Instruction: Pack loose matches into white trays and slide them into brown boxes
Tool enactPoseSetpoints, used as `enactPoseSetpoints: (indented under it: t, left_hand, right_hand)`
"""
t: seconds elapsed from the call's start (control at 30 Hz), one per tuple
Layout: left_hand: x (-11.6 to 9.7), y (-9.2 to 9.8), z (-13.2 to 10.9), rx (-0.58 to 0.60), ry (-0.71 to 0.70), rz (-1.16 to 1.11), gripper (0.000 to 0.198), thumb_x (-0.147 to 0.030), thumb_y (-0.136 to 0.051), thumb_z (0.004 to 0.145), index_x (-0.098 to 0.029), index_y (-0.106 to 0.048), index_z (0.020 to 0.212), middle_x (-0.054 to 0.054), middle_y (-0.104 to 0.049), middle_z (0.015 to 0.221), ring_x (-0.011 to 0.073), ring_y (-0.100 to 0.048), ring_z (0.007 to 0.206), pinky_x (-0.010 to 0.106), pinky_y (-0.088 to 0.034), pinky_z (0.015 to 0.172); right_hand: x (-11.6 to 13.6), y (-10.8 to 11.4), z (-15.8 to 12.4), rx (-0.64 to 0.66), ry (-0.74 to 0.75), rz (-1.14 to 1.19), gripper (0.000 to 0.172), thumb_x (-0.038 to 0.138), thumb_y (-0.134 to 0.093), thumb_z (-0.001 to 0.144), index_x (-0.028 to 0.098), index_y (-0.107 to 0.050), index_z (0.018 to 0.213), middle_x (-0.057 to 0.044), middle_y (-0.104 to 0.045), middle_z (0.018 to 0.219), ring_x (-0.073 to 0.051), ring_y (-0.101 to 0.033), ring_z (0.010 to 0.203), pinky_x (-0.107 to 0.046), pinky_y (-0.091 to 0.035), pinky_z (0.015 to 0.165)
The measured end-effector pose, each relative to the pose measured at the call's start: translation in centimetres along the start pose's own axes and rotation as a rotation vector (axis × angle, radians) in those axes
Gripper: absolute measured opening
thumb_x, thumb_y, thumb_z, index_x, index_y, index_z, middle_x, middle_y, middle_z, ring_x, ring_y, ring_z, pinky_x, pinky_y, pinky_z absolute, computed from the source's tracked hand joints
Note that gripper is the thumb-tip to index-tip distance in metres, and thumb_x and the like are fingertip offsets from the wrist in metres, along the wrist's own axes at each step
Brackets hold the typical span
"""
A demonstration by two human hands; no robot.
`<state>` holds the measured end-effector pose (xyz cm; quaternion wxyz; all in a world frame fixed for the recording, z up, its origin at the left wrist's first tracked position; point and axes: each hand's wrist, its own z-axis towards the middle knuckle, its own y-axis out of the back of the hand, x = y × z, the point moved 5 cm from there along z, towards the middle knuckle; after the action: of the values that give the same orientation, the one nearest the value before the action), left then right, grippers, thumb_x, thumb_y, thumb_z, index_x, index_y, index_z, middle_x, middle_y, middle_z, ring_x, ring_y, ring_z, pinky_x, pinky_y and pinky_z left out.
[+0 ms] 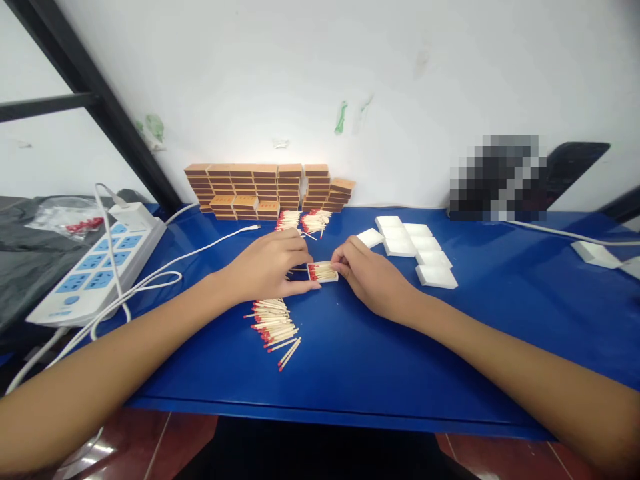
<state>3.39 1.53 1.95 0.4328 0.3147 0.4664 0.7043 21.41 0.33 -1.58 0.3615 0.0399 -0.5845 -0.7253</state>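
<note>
A small white matchbox tray [329, 279] filled with red-tipped matches [323, 271] lies between my two hands over the blue table. My left hand [265, 267] is closed about its left end, thumb along the near side and fingers at the far side. At the right end, my right hand [367, 277] has thumb and fingertips pinched on the tray; whether they also hold a match is hidden. Just below my left hand spreads a loose pile of matches [274, 325]. Two more match bundles [317, 221] lie beyond my hands.
Stacked brown matchboxes [240, 180] stand against the wall. Several empty white trays [400, 247] lie right of my right hand. A white power strip [100, 267] and cables [165, 275] occupy the left. A dark phone-like object [575, 177] leans at the back right.
</note>
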Motion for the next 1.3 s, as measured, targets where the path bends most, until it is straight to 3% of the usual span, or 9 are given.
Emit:
enactPoseSetpoints:
  t: [0.23, 0.77, 1.3]
  left_hand:
    - [0.57, -0.06, -0.12, 0.010, 0.037, -0.019, 0.050, -0.062, -0.064, 0.094, -0.015, -0.076, 0.102, 0.009, -0.071, 0.092, 0.0241, -0.065, 0.091, 0.037, -0.051, 0.085]
    - [0.05, 0.04, -0.05, -0.007, 0.005, -0.012, 0.042, -0.055, -0.064, 0.097, -0.014, -0.075, 0.100, 0.008, -0.071, 0.092, 0.0223, -0.063, 0.090, 0.036, -0.051, 0.085]
    - [0.08, 0.02, 0.03, -0.012, 0.028, -0.062, 0.043, -0.056, -0.064, 0.096, -0.015, -0.075, 0.099, 0.008, -0.070, 0.092, 0.0224, -0.064, 0.090, 0.036, -0.052, 0.085]
  right_hand:
    - [-0.12, -0.05, -0.06, -0.008, 0.008, -0.001, 0.012, 0.025, -0.041, 0.107, 0.023, -0.051, 0.100, -0.007, -0.058, 0.106, -0.021, -0.061, 0.082, -0.035, -0.048, 0.071]
    - [0.02, 0.27, -0.04, -0.050, -0.021, 0.047, 0.010, 0.022, -0.043, 0.106, 0.022, -0.051, 0.099, -0.006, -0.058, 0.104, -0.021, -0.061, 0.083, -0.035, -0.048, 0.071]
    - [0.38, 0.24, -0.06, -0.034, 0.050, 0.044, 0.012, 0.025, -0.042, 0.107, 0.022, -0.052, 0.102, -0.007, -0.059, 0.106, -0.020, -0.061, 0.081, -0.036, -0.050, 0.072]
